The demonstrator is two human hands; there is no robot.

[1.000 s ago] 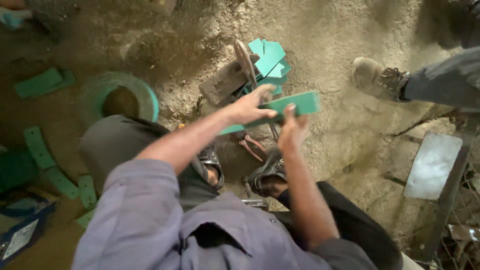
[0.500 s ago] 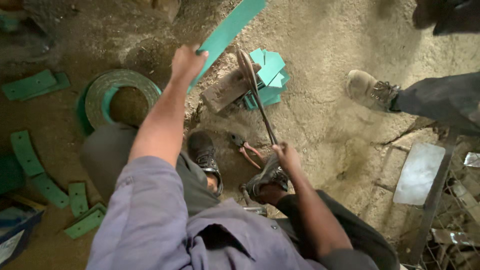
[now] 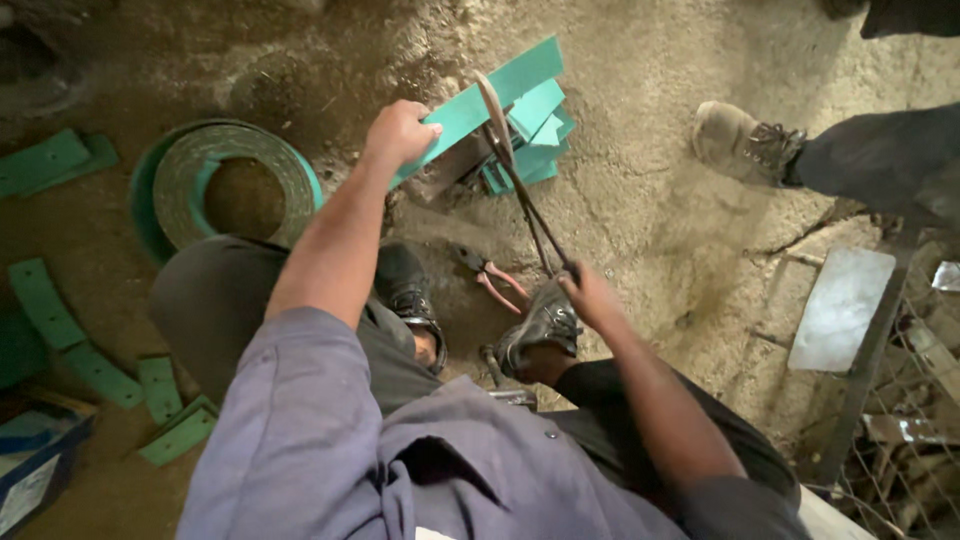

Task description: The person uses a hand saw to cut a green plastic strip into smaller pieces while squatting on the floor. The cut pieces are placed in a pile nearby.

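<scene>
**Strip fed crosswise into the shear**

The left hand [image 3: 400, 133] grips the near end of the green strip [image 3: 478, 105], whose long axis runs away to the upper right, crossing the shear blade [image 3: 497, 118]. The right hand [image 3: 590, 295], nearer the body, clasps the lever handle [image 3: 540, 225].

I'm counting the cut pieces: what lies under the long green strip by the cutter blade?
Under the long green strip, held by the left hand, lies a pile of short green offcuts on the dirt floor. The strip and cutter blade hide how many.

Flat green strip [image 3: 478, 102], tilted, lying across long-handled shear [image 3: 520, 185] blade
</scene>
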